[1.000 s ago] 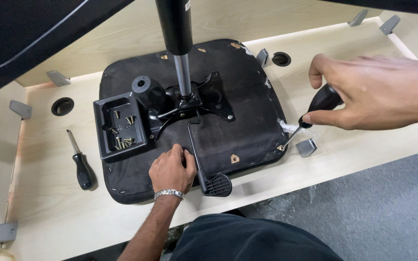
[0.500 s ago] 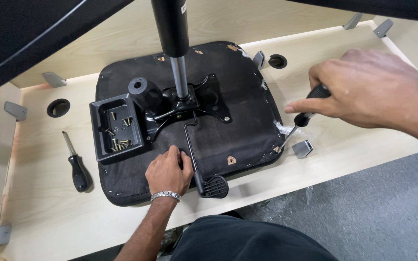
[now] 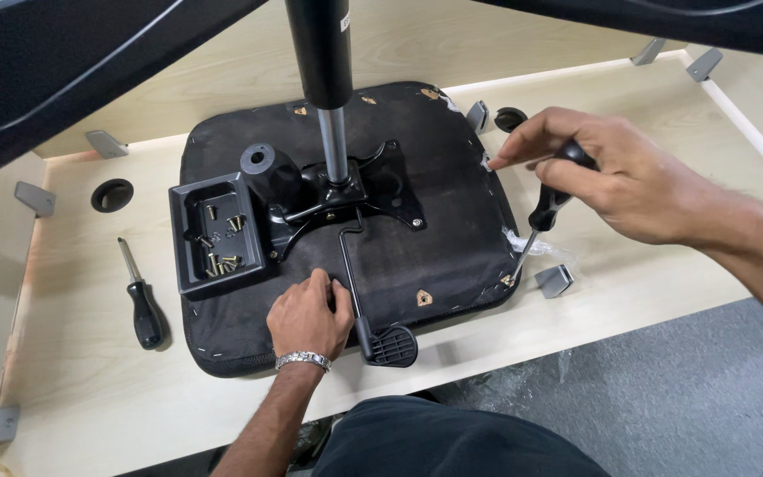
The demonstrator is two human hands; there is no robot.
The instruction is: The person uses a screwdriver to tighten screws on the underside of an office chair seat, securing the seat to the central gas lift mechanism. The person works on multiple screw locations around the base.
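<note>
An upturned black chair seat lies on a pale wooden board, with a metal mechanism plate and gas cylinder rising from its middle. My left hand rests on the seat's near edge, beside the black adjustment lever. My right hand grips a black-handled screwdriver upright, its tip at the seat's right front corner near a bit of clear plastic. A black tray holding several brass screws sits on the seat's left side.
A second black screwdriver lies on the board left of the seat. Grey metal brackets sit around the board's edges, and round holes pierce it. Dark chair parts overhang the top. Grey floor lies at the lower right.
My right hand has shifted its grip and stood the screwdriver more upright over the seat's right front corner. My left hand has stayed on the seat.
</note>
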